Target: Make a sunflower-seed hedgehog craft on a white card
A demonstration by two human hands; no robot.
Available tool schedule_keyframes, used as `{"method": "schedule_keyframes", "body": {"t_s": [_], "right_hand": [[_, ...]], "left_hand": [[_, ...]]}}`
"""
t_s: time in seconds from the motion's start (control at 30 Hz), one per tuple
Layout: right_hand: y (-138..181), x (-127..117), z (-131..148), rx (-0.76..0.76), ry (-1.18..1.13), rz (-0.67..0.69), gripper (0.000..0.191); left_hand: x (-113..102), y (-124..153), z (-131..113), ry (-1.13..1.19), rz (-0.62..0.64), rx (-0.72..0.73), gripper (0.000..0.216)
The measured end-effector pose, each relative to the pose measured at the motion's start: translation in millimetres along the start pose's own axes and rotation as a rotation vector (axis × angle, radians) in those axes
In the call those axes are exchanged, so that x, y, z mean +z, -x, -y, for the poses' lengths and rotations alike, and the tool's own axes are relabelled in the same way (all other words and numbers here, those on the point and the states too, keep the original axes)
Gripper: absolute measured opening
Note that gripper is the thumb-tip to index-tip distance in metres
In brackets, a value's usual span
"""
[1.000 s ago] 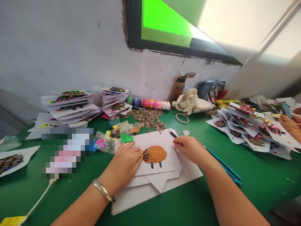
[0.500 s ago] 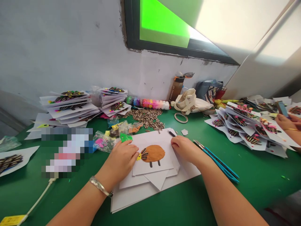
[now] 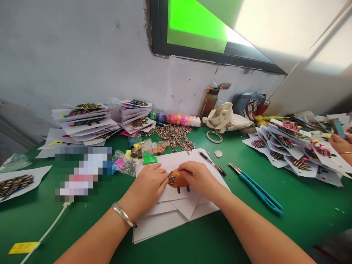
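Under my hands lies a white paper sheet (image 3: 165,196) bearing an oval of orange-brown clay (image 3: 175,181) with two short dark legs. A few striped sunflower seeds (image 3: 171,178) sit at the oval's left end. My left hand (image 3: 150,187) rests flat on the sheet, fingers stretched out, its fingertips beside those seeds and covering the yellow part. Over the oval, my right hand (image 3: 198,178) has its fingers pinched together at the clay's upper edge; whatever is between them is hidden. More white sheets (image 3: 154,225) are stacked underneath.
Loose sunflower seeds (image 3: 176,135) lie behind the sheets, near bagged clay (image 3: 125,163) and green clay (image 3: 150,158). A pen (image 3: 211,162) and a blue craft knife (image 3: 257,189) are at right. Stacks of seed pictures (image 3: 85,124) flank the work. Another person's hand (image 3: 341,145) shows far right.
My right hand has moved left from the sheet's right edge onto the clay oval, uncovering the pen. My left hand stays by the seeds. The view has shifted slightly.
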State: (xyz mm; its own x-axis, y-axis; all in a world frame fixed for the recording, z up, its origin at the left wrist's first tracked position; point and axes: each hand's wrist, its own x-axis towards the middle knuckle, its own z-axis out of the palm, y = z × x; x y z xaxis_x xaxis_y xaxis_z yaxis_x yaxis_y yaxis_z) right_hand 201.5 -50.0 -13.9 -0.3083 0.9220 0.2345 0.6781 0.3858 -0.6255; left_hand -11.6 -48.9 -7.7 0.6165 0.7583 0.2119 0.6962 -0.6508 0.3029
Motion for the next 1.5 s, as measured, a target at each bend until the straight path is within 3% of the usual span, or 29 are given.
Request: {"method": "schedule_keyframes", "body": {"t_s": [0.3,0.63,0.93,1.5], "right_hand": [[-9.4,8.0,2.5,-0.021,0.001,0.031,0.022],[-25.2,10.8,10.4,0.133,0.012,0.019,0.022],[-13.9,23.1,12.9,0.068,0.124,0.067,0.021],[-8.4,24.8,10.2,0.107,-0.04,0.03,0.02]], "left_hand": [[-2.3,-1.4,-1.6,-0.043,0.076,0.004,0.031],[-6.4,-0.3,-5.8,-0.1,0.156,0.005,0.031],[-11.6,0.0,-11.3,-0.152,0.198,-0.017,0.03],[-13.0,0.8,-13.9,-0.153,0.211,-0.033,0.03]]}}
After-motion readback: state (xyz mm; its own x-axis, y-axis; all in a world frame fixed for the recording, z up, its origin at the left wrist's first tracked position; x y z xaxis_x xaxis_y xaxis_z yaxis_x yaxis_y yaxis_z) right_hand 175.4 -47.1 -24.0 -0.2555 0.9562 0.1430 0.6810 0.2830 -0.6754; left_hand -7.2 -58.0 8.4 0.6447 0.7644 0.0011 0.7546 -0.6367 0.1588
